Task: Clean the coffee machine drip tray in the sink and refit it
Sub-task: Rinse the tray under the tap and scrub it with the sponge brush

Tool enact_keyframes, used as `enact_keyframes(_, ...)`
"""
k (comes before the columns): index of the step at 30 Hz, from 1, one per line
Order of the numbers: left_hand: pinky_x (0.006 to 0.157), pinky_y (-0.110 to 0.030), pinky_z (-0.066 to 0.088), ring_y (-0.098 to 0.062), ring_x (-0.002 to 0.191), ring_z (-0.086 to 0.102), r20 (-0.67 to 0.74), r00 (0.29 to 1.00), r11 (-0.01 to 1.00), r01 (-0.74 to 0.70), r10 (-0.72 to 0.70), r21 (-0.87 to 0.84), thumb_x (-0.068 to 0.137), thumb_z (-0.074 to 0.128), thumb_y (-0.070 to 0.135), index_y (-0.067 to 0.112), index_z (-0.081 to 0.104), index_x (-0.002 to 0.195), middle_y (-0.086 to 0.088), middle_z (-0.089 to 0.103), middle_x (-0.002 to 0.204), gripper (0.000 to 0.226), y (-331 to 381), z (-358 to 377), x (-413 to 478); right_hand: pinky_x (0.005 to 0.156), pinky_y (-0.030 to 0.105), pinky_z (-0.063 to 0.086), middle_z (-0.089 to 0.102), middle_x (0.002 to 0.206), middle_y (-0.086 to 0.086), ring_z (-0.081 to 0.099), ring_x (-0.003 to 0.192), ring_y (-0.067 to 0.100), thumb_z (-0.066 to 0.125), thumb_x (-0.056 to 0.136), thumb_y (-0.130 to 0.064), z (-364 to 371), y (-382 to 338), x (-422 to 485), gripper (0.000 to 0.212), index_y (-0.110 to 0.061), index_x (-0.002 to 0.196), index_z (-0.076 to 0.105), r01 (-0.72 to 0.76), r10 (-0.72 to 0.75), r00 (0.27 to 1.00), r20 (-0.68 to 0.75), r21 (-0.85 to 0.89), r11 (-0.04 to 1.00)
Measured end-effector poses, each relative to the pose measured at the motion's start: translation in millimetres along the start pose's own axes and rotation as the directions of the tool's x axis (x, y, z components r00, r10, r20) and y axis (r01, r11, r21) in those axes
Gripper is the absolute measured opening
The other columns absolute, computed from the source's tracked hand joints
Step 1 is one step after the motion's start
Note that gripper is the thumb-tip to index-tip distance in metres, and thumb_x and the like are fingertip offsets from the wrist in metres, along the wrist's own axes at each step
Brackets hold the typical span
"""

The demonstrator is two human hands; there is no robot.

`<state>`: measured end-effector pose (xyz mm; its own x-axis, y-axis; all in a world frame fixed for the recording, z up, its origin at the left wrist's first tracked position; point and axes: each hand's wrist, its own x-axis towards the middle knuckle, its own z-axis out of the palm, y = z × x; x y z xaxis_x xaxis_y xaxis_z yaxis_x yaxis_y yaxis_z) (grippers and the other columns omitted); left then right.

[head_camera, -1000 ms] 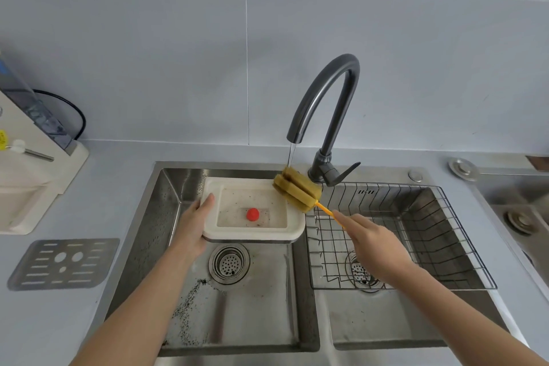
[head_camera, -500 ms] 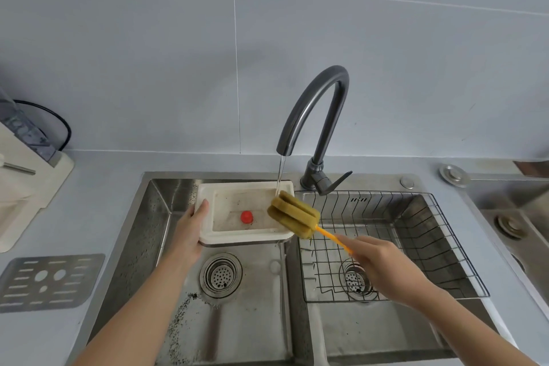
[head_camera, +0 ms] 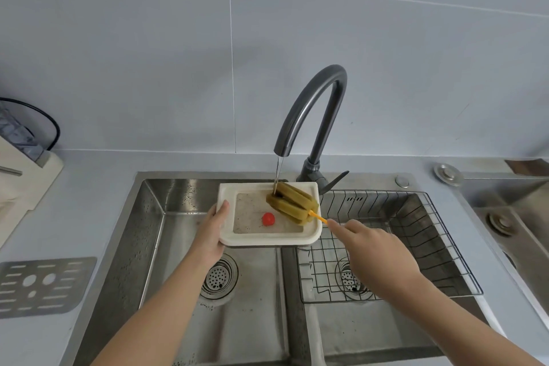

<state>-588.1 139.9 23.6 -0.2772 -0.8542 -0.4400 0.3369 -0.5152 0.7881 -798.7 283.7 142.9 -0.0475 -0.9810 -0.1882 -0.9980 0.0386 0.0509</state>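
My left hand (head_camera: pixel 211 235) grips the left edge of the white drip tray (head_camera: pixel 227 211), holding it over the left sink basin under the running tap (head_camera: pixel 315 116). A red float (head_camera: pixel 268 219) and dark specks sit in the tray's wet bottom. My right hand (head_camera: pixel 377 252) holds the orange handle of a yellow-green sponge brush (head_camera: pixel 292 202), whose head rests inside the tray at its right side, with the water stream hitting it. The coffee machine (head_camera: pixel 20 175) stands at the far left edge, partly out of view.
The metal drip grate (head_camera: pixel 41 287) lies on the counter at left. A wire basket (head_camera: pixel 395 246) fills the right basin. Coffee grounds speckle the left basin (head_camera: pixel 166 261) near its drain (head_camera: pixel 218 276). A second sink (head_camera: pixel 511 217) lies at far right.
The sponge brush head has moved left and down from the tray's right rim into the tray, under the stream. The tray has shifted slightly right with my left hand.
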Motion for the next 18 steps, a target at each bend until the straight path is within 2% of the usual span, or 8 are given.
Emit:
enact_keyframes(8,0.085,-0.042,0.05,-0.027,0.103,0.061,0.098,0.995,0.999,0.011,-0.015,0.048,0.094,0.044,0.027,0.015,0.053,0.121,-0.01,0.064,0.11,0.031,2.6,16.3,9.4,0.057,0.034,0.033,0.051,0.116,0.007,0.058,0.088,0.032,0.039,0.084,0.004,-3.1,-8.4,6.3,0.066,-0.018,0.143,0.02,0.024,-0.024,0.998,-0.065,0.005,1.0)
enact_keyframes(11,0.091,-0.046,0.048,-0.03,0.109,0.059,0.133,0.991,0.998,-0.001,-0.008,0.068,0.094,0.044,0.027,0.016,0.051,0.124,-0.013,0.062,0.117,0.033,8.5,17.9,13.6,0.04,0.027,0.013,0.058,0.097,0.008,0.053,0.065,0.032,0.052,0.074,0.005,-2.1,-8.7,11.5,0.066,-0.016,0.135,0.039,0.029,-0.029,0.993,-0.116,-0.003,1.0)
enact_keyframes(13,0.092,-0.046,0.048,-0.028,0.109,0.06,0.173,0.985,0.996,-0.024,0.008,0.09,0.094,0.044,0.026,0.016,0.051,0.124,-0.012,0.062,0.116,0.033,12.9,19.6,15.9,0.039,0.022,-0.002,0.058,0.071,0.002,0.04,0.042,0.024,0.073,0.052,0.001,-0.2,-8.6,16.4,0.068,-0.017,0.116,0.06,0.036,-0.049,0.993,-0.108,-0.115,0.993)
enact_keyframes(14,0.088,-0.042,0.049,-0.025,0.105,0.061,0.192,0.981,0.994,-0.036,0.015,0.107,0.094,0.043,0.025,0.018,0.053,0.121,-0.009,0.064,0.113,0.03,15.6,21.8,15.4,0.037,0.02,-0.004,0.056,0.064,0.0,0.037,0.037,0.022,0.076,0.043,0.001,-3.6,-10.4,18.4,0.07,-0.017,0.11,0.065,0.04,-0.055,0.991,-0.12,-0.125,0.991)
enact_keyframes(15,0.085,-0.039,0.05,-0.022,0.102,0.062,0.211,0.977,0.991,-0.048,0.021,0.124,0.094,0.043,0.025,0.021,0.054,0.117,-0.007,0.064,0.109,0.026,17.7,24.2,15.4,0.033,0.022,0.005,0.058,0.068,0.001,0.044,0.039,0.023,0.074,0.047,0.001,-7.1,-12.6,19.3,0.069,-0.017,0.113,0.063,0.054,-0.064,0.994,-0.092,-0.107,0.993)
enact_keyframes(16,0.082,-0.037,0.05,-0.021,0.101,0.062,0.226,0.974,0.99,-0.049,0.018,0.133,0.094,0.043,0.025,0.022,0.055,0.115,-0.006,0.065,0.107,0.025,19.2,26.0,16.0,0.036,0.027,0.02,0.061,0.082,0.003,0.056,0.052,0.027,0.066,0.06,0.002,-9.6,-14.1,20.2,0.069,-0.018,0.125,0.054,0.073,-0.079,0.994,-0.081,-0.077,0.994)
enact_keyframes(17,0.081,-0.037,0.05,-0.022,0.102,0.061,0.243,0.97,0.989,-0.046,0.011,0.138,0.092,0.044,0.026,0.02,0.054,0.117,-0.006,0.064,0.107,0.028,20.8,27.4,16.5,0.047,0.033,0.031,0.059,0.099,0.006,0.06,0.071,0.031,0.055,0.072,0.003,-12.0,-13.5,21.1,0.068,-0.02,0.135,0.041,0.084,-0.087,0.989,-0.121,-0.025,0.996)
enact_keyframes(18,0.083,-0.038,0.05,-0.024,0.104,0.06,0.256,0.967,0.989,-0.047,0.008,0.143,0.089,0.046,0.029,0.018,0.052,0.122,-0.007,0.064,0.109,0.036,22.2,27.6,17.4,0.056,0.035,0.033,0.054,0.11,0.007,0.059,0.084,0.034,0.045,0.078,0.004,-14.6,-12.2,22.0,0.068,-0.022,0.14,0.031,0.091,-0.086,0.99,-0.112,0.036,0.995)
